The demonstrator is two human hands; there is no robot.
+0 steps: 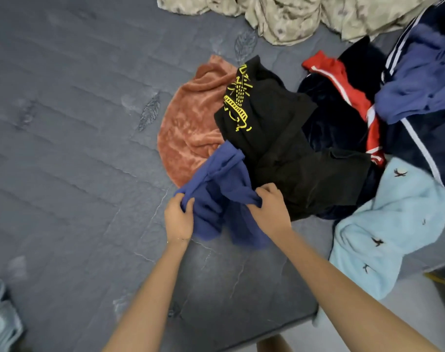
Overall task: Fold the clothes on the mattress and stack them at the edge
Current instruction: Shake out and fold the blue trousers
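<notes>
Right now my left grip (178,219) and right grip (270,209) both clutch the bunched blue garment (224,179) between them. Pulling unevenly could twist it, or drag the black T-shirt (279,138) just beyond my right grip.

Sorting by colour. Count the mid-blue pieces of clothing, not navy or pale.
2. One blue piece is gripped by the left hand and right hand; the other blue piece lies on the pile at far right. More may be buried.
</notes>
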